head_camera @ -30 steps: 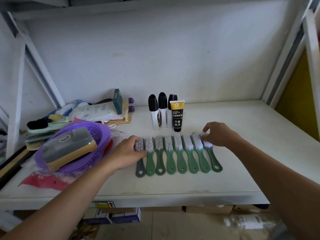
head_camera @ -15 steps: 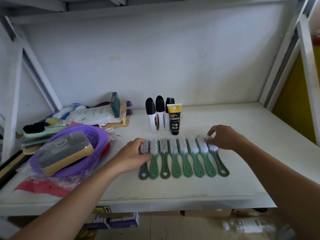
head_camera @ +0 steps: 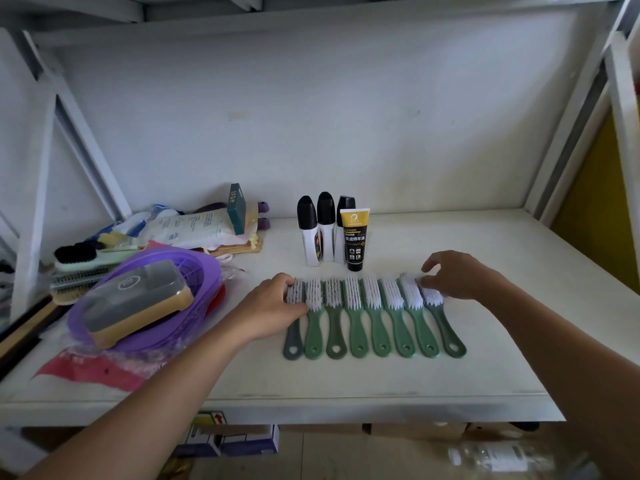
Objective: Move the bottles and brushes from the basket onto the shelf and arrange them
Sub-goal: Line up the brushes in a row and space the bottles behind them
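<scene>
Flanking a row of green brushes on the white shelf, both hands sit at its two ends. The eight brushes lie side by side, white bristles up and away from the person, handles pointing to the shelf's front edge. The left hand has its fingers curled over the head of the leftmost brush, a darker grey-green one, with the thumb across its neck, gripping it. The right hand rests bent fingertips on the bristles of the rightmost brush; whether it pinches or only presses I cannot tell. Just behind the row stand three black-capped white bottles and a black and yellow tube, touching one another. The purple basket sits tilted at left, holding a tan box with a clear lid
</scene>
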`<state>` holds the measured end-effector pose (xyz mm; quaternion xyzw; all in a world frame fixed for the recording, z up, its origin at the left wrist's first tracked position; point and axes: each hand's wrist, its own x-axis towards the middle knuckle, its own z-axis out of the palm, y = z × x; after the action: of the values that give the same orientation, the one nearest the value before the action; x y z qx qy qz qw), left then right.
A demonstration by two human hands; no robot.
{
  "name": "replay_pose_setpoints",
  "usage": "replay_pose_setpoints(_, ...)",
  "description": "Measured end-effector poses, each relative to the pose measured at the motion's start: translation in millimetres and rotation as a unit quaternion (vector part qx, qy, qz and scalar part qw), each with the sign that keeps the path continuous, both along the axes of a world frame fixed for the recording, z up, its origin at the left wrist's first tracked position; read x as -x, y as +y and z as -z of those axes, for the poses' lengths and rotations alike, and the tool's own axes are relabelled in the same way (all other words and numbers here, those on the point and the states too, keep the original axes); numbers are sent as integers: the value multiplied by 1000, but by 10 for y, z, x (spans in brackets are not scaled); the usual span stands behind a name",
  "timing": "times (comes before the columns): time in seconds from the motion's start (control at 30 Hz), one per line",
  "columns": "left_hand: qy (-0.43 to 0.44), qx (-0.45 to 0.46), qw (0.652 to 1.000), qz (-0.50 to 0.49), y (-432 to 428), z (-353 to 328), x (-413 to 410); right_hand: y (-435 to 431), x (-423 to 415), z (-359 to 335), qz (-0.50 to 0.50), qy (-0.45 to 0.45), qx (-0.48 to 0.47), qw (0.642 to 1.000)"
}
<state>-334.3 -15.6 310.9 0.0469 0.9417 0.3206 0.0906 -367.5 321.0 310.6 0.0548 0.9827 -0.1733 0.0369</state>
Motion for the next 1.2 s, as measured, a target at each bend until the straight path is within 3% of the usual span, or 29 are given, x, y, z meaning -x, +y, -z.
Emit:
replay_pose_setpoints(0.23, 57, -29, 996, -55, 82, -90, 333, -207, 178, -136, -18, 128, 100, 986)
replay_pose_setpoints(0.47, 26, -89, 992, -89, 91, 13, 855, -769, 583, -146, -52, 76, 222, 971)
replay_pose_setpoints(0.7, -4, -207, 978, -12, 80, 191, 1248, -910, 887, 59, -65, 55, 373, 924)
replay_pose_setpoints(0.93, 47, -240, 970, 6, 357, 252, 1470, -1051, 981, 131, -55, 75, 385, 918)
replay_pose_setpoints(1.2, 24, -261, 964, 53, 904, 221, 1518, -541, 994, 151, 23, 114, 373, 921)
